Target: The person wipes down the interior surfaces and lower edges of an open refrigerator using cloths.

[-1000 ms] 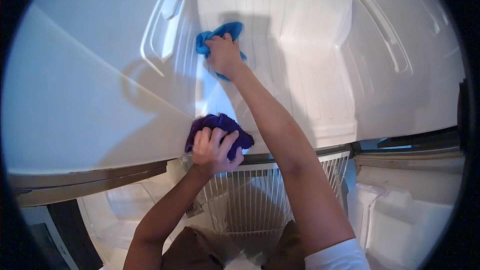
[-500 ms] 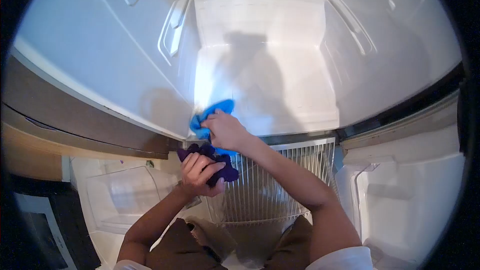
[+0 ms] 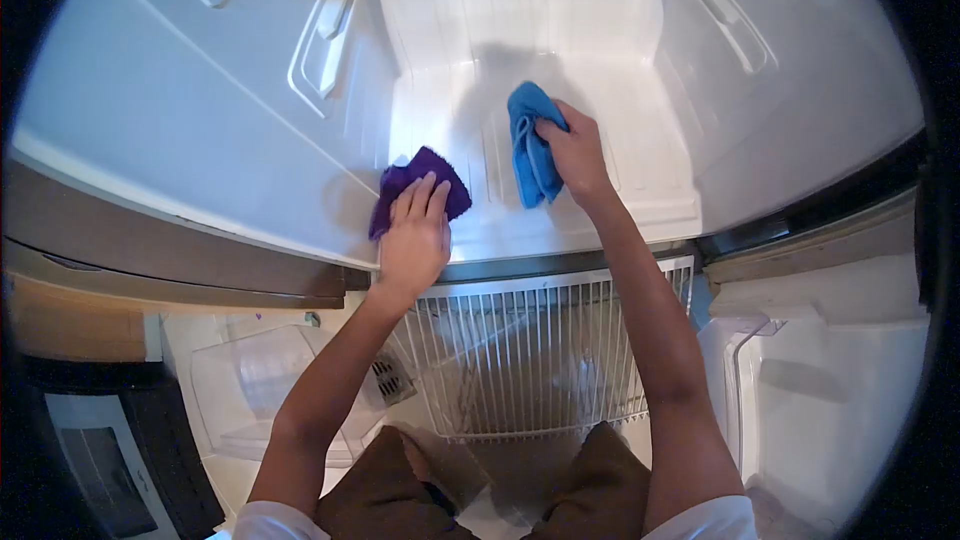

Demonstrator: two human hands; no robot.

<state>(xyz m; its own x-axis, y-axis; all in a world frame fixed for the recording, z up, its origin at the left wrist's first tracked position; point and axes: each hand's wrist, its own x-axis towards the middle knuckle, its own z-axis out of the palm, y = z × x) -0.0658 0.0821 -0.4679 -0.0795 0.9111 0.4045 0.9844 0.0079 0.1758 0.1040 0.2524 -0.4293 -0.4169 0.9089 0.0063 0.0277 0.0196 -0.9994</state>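
My left hand (image 3: pixel 415 240) presses a purple cloth (image 3: pixel 395 185) against the floor of a white ribbed compartment (image 3: pixel 625 130), near its front left corner. The fingers lie over the cloth. In my right hand (image 3: pixel 577 150) is a blue cloth (image 3: pixel 532 165), pinched between thumb and fingers and hanging to the left of the hand, over the middle of the compartment. The two cloths are apart.
Below the compartment's front edge lies a white wire rack (image 3: pixel 530 360). A clear bin (image 3: pixel 255 380) is at the lower left, a white door with a shelf (image 3: pixel 820 390) at the lower right. A dark appliance (image 3: pixel 110 450) stands at far left.
My left hand has moved up onto the compartment floor with the purple cloth. My right hand has carried the blue cloth up and right, away from the front left corner.
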